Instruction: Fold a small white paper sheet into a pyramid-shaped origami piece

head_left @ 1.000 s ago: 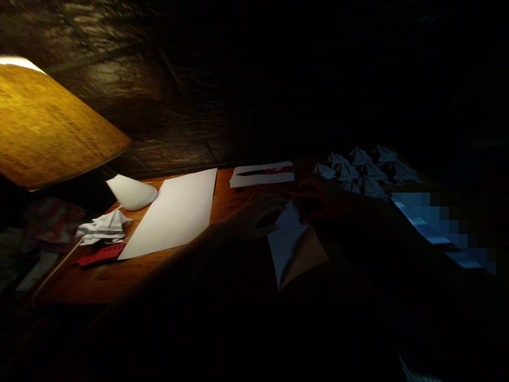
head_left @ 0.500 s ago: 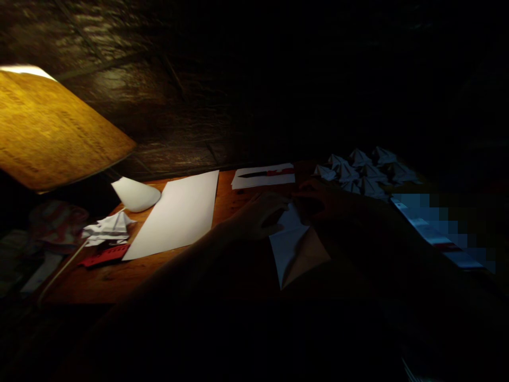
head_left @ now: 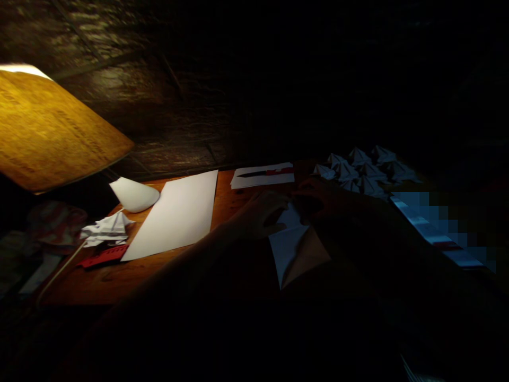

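A partly folded sheet of paper (head_left: 289,239), pale on its left and shadowed brown on its right, lies in front of me with a point toward me. My left hand (head_left: 263,212) has its fingers curled onto the paper's far left edge. At the far tip, my right hand (head_left: 318,197) pinches the paper, though deep shadow hides most of its fingers. Several folded paper shapes (head_left: 360,172) with pointed tops stand in rows just beyond the right hand. To the left of my left arm lies a large white sheet (head_left: 178,212).
A knife (head_left: 264,173) with a red handle rests on a small paper stack (head_left: 254,183) at the back. On the left are a lamp (head_left: 133,195), a crumpled folded paper (head_left: 107,229), a red object (head_left: 104,257) and a lit yellow-brown panel (head_left: 59,132). A dark wall stands behind.
Both hands stay on the folded paper in almost the same pose. The view has shifted very slightly; no object has visibly moved.
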Available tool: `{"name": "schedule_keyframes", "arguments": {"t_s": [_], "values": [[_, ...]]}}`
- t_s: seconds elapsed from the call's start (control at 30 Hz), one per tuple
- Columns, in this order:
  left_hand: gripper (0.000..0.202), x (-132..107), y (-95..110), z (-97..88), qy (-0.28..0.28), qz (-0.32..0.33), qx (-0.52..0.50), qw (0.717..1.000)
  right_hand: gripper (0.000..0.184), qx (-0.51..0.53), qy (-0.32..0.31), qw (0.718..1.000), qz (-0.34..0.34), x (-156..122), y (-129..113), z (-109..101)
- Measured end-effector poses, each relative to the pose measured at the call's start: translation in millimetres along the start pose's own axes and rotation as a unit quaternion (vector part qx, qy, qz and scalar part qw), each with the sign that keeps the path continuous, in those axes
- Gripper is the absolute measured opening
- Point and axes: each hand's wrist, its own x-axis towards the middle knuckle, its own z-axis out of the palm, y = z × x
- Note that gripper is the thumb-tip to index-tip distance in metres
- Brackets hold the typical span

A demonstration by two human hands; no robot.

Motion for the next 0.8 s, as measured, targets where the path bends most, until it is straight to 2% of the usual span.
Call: {"name": "schedule_keyframes", "arguments": {"t_s": [0.13, 0.27, 0.63, 0.8], "values": [[0.053, 3, -2, 5.0, 0.019, -0.035, 0.016, 0.999, 0.095, -0.001, -0.001, 1.000, -0.002, 1, 1, 1], [0.053, 5, -5, 7.1, 0.039, -0.068, 0.050, 0.996, 0.095, -0.005, 0.008, 1.000, -0.003, 2, 4, 3], [0.043, 7, 5, 3.7, 0.039, -0.076, 0.093, 0.992, 0.094, 0.005, 0.013, 1.000, -0.018, 2, 4, 4], [0.056, 10, 9, 3.3, 0.029, -0.089, 0.121, 0.988, 0.095, 0.005, 0.007, 1.000, -0.009, 3, 2, 2]]}}
